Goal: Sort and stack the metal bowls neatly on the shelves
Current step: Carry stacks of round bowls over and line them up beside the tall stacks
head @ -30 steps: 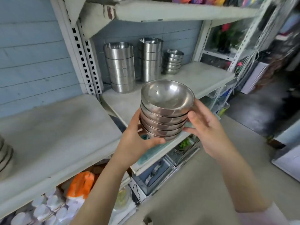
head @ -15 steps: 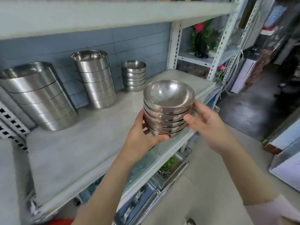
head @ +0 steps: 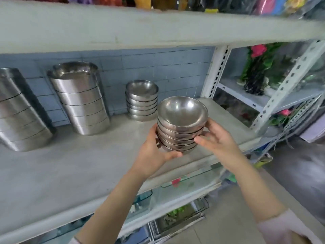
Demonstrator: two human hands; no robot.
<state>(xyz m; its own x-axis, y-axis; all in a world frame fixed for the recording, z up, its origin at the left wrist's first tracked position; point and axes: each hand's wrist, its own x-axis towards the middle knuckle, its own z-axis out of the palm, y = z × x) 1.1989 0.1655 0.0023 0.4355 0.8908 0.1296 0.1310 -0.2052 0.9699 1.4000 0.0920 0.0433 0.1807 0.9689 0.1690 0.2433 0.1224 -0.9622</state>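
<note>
In the head view, a nested stack of small metal bowls (head: 182, 125) is held over the front of the shelf (head: 79, 164), clasped on both sides by the left hand (head: 154, 154) and right hand (head: 219, 143), each grip curled round it, presumably so that no bowl slips before it is set beside the matching stack (head: 142, 101).

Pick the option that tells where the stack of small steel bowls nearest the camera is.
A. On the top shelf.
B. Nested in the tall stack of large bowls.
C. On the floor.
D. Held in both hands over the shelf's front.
D: the left hand grips the stack of small steel bowls low down and the right hand holds its side, over the front of the shelf.
</note>
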